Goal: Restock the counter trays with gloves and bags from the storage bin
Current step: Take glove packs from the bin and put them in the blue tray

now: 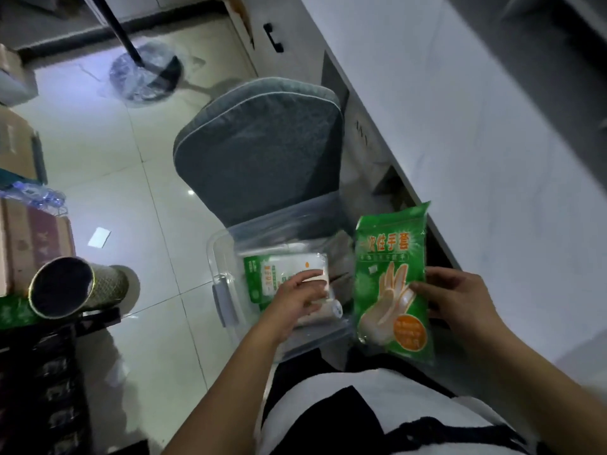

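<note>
1. My right hand (460,300): thumb and fingers pinching a green glove pack (392,284), upright beside the worktop (476,142); it shows a printed pale glove and an orange disc.
2. My left hand (295,300): fingers curled on a white bag pack (289,274) inside the clear storage bin (220,257).
3. Grey cushioned chair (259,152) behind the bin.

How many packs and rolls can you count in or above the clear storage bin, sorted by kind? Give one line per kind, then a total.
Green glove pack, held in the right hand: 1
White-and-green pack in the storage bin, under the left hand: 1
Pale roll in the bin: 1
Total: 3
</note>
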Demonstrator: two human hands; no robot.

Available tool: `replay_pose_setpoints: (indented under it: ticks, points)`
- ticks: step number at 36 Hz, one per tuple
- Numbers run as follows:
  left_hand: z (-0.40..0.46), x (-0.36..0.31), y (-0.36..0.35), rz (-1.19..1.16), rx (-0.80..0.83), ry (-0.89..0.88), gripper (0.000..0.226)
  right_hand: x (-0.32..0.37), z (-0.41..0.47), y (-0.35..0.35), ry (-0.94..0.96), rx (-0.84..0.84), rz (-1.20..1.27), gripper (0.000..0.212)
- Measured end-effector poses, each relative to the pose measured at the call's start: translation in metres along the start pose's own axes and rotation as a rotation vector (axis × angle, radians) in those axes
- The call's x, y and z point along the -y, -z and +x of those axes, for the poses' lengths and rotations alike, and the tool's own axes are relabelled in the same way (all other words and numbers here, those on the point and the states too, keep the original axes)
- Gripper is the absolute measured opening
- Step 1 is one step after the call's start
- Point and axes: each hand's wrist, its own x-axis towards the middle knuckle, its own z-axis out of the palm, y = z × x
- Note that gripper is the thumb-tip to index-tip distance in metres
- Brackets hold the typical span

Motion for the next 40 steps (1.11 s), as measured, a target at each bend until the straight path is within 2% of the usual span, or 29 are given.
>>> replay_pose_setpoints:
  ticks: [2,4,6,10,13,16,19,22,24,27,29,30,31,33,34,36,38,39,40]
  points:
    - [0.026,0.003,0.016,0.059,-0.189,0.042,0.024,-0.009,0.001,-0.003,0.013,-0.060,-0.042,0.021]
    - [0.052,0.007,0.035,0.265,-0.337,0.034,0.029,-0.018,0.002,-0.002,0.020,-0.099,-0.132,0.022]
    - [0.075,0.009,0.052,0.486,-0.360,0.027,0.038,-0.026,0.002,-0.001,0.051,-0.126,-0.284,0.020]
    - [0.118,0.011,0.071,0.944,-0.248,0.024,0.050,-0.037,-0.003,-0.004,0.094,-0.168,-0.499,0.019]
    - [0.144,0.011,0.074,1.201,-0.183,0.008,0.052,-0.045,-0.009,-0.007,0.113,-0.193,-0.598,0.020]
    - [0.165,0.007,0.067,1.354,-0.126,-0.063,0.042,-0.052,-0.015,-0.007,0.165,-0.208,-0.709,0.023]
    - [0.188,0.003,0.054,1.523,-0.008,-0.101,0.068,-0.057,-0.020,-0.003,0.234,-0.231,-0.776,0.026]
    - [0.209,0.000,0.039,1.644,0.111,-0.160,0.070,-0.059,-0.023,0.000,0.240,-0.253,-0.790,0.029]
    - [0.215,-0.002,0.026,1.779,0.175,-0.248,0.068,-0.059,-0.025,0.003,0.230,-0.260,-0.795,0.030]
    - [0.220,-0.002,0.001,1.984,0.304,-0.490,0.074,-0.059,-0.027,0.007,0.222,-0.261,-0.789,0.029]
    - [0.216,0.006,-0.015,2.090,0.445,-0.636,0.060,-0.059,-0.028,0.009,0.229,-0.267,-0.768,0.029]
    - [0.216,0.012,-0.020,2.163,0.493,-0.653,0.049,-0.060,-0.029,0.010,0.229,-0.272,-0.749,0.029]
    - [0.217,0.019,-0.022,2.306,0.551,-0.656,0.040,-0.061,-0.029,0.012,0.226,-0.274,-0.733,0.029]
    - [0.214,0.026,-0.028,2.402,0.561,-0.448,0.038,-0.064,-0.030,0.015,0.219,-0.271,-0.720,0.029]
    - [0.213,0.027,-0.029,2.332,0.503,-0.354,0.042,-0.065,-0.031,0.017,0.213,-0.269,-0.716,0.030]
    - [0.210,0.033,-0.033,2.217,0.401,-0.343,0.046,-0.066,-0.033,0.022,0.202,-0.263,-0.714,0.031]
    - [0.203,0.025,-0.036,2.365,0.646,-0.337,0.041,-0.066,-0.037,0.026,0.199,-0.253,-0.706,0.032]
    - [0.196,0.023,-0.039,2.402,0.660,-0.315,0.037,-0.066,-0.038,0.028,0.201,-0.251,-0.696,0.032]
    - [0.188,0.018,-0.040,2.329,0.568,-0.172,0.035,-0.065,-0.039,0.030,0.208,-0.252,-0.688,0.032]
